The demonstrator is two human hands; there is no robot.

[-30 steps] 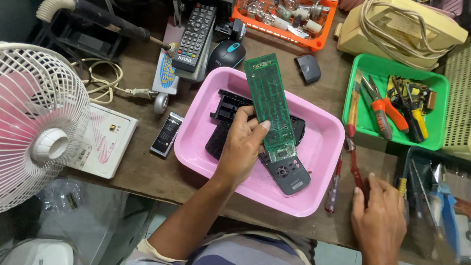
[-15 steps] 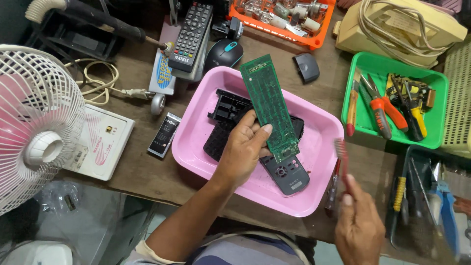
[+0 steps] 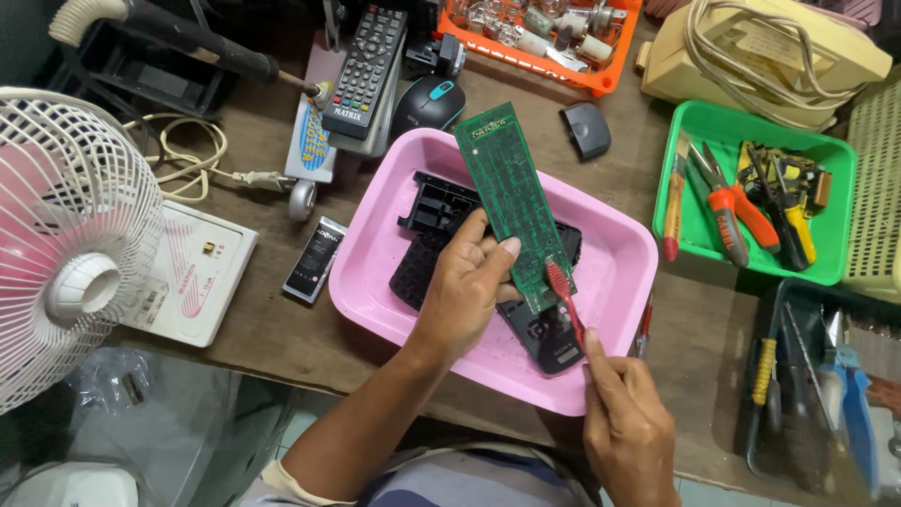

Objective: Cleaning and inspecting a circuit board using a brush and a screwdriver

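Since the earlier frames our right hand (image 3: 627, 427) has come up from the worktop's (image 3: 272, 329) near edge, where it lay beside the tools, and now brings a red toothbrush (image 3: 563, 299) over the pink tray (image 3: 619, 253). The fingers of this hand are clenched round the brush's handle, and its red head rests against the lower end of the green circuit board (image 3: 511, 202). Our left hand (image 3: 460, 291) has kept its grip: the fingers grasp the board near its lower end, thumb laid along its edge, holding it tilted above the tray with the far end reaching past the tray's rim.

Under the board, inside the tray, lie the black remote casing (image 3: 436, 211), a black rubber keypad (image 3: 418, 272) beside it, and another black shell piece (image 3: 544, 343) just below the brush.

On the worktop beyond the tray we see a black remote control (image 3: 368, 66), a computer mouse (image 3: 430, 101) and an orange tray of small parts (image 3: 535, 33). To the right stands a green tray (image 3: 826, 272) with pliers and screwdrivers (image 3: 727, 211). To the left are a white fan (image 3: 66, 253) and a small dark battery (image 3: 314, 258) just beside the pink tray.
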